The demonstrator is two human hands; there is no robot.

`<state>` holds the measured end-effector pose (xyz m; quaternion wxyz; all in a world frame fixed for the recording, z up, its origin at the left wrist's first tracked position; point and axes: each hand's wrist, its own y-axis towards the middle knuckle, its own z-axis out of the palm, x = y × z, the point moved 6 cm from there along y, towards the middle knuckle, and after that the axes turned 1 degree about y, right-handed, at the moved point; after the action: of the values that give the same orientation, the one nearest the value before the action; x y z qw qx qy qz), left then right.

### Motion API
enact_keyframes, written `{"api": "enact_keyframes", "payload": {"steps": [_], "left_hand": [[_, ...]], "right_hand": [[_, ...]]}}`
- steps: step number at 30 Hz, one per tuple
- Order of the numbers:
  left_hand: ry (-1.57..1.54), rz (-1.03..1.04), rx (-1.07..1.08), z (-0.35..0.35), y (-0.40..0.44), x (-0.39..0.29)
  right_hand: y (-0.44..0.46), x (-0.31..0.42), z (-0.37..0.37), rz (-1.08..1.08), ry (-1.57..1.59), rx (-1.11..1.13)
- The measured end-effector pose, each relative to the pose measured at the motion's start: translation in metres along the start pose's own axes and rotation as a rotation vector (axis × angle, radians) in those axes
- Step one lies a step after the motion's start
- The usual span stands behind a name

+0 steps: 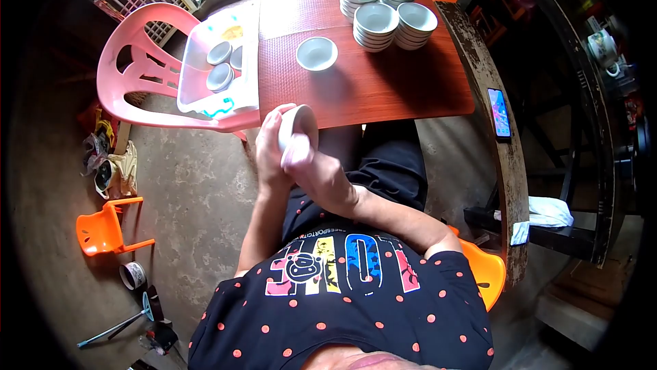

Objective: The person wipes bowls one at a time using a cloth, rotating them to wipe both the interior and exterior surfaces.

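My left hand (269, 154) is closed around a small white bowl (306, 122), tilted on its side just off the table's front edge. My right hand (327, 182) presses a pale pinkish cloth (297, 151) against the bowl's outside; the cloth is blurred by motion. Beyond my hands, a single white bowl (317, 54) sits upright on the red-brown table (294, 7). Several stacks of matching bowls (376, 19) stand at the table's far right. To the left, a clear plastic tub (194, 72) holds a few more bowls (220, 77).
The tub rests on a pink chair (113, 75) against the table. A phone (499, 114) lies on a worn wooden beam (503, 164) at right, near a white cloth (547, 211). On the floor at left are an orange stool (99, 230) and plastic bags (123, 168).
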<state>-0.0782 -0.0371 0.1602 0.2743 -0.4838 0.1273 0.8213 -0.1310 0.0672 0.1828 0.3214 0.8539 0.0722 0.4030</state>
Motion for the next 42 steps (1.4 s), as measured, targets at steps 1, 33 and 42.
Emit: {"api": "enact_keyframes", "payload": {"steps": [1, 33, 42], "left_hand": [[-0.17, -0.149, 0.022, -0.007, 0.007, 0.008], [0.163, -0.089, 0.342, 0.031, -0.007, 0.03], [0.583, 0.324, 0.441, 0.04, -0.008, -0.005]], "right_hand": [[-0.005, 0.005, 0.004, -0.246, -0.18, -0.004], [-0.011, -0.046, -0.046, 0.396, 0.289, -0.393], [0.02, -0.085, -0.059, 0.683, 0.879, -0.251]]}}
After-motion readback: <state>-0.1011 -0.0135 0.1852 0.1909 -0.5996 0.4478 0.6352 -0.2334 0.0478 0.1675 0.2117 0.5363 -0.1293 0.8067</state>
